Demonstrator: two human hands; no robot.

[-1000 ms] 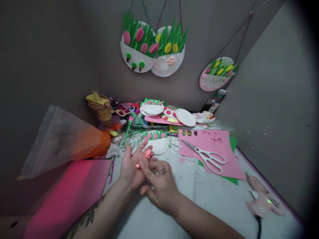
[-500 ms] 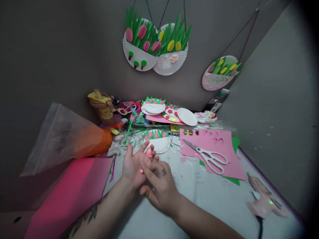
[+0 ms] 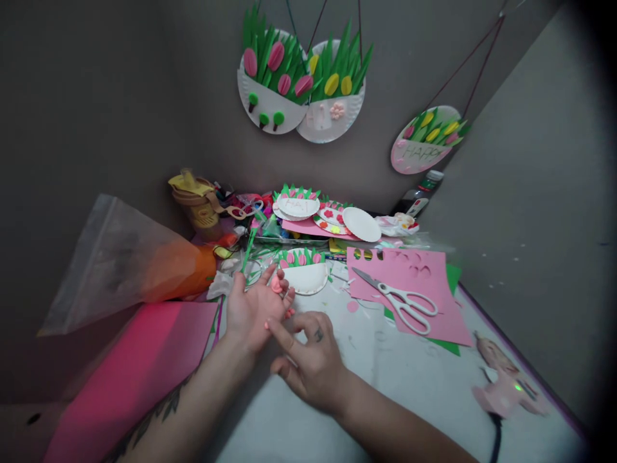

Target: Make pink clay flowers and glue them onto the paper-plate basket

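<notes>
My left hand (image 3: 253,314) is turned palm up over the table, with its fingers partly curled around a lump of pink modelling clay (image 3: 276,284). My right hand (image 3: 311,354) is beside it, index finger stretched out and thumb apart. A tiny pink clay ball (image 3: 267,326) sits at that index fingertip, by the edge of the left palm. More small pink clay pieces (image 3: 290,313) show just past the left palm. Behind the hands lies a folded paper plate (image 3: 304,279) with green paper grass and pink paper tulips.
White-handled scissors (image 3: 402,300) lie on pink foam sheet (image 3: 450,321) at right. An orange-filled plastic bag (image 3: 139,263) and a cup (image 3: 195,206) stand left. Decorated plates (image 3: 274,106) hang on the wall. A white plate (image 3: 361,224) tops the pile behind. A pink glue gun (image 3: 504,389) lies right.
My left hand has shifted left, so its palm is more apart from my right hand. The right index fingertip, earlier over the palm, is now at the palm's edge with the tiny ball.
</notes>
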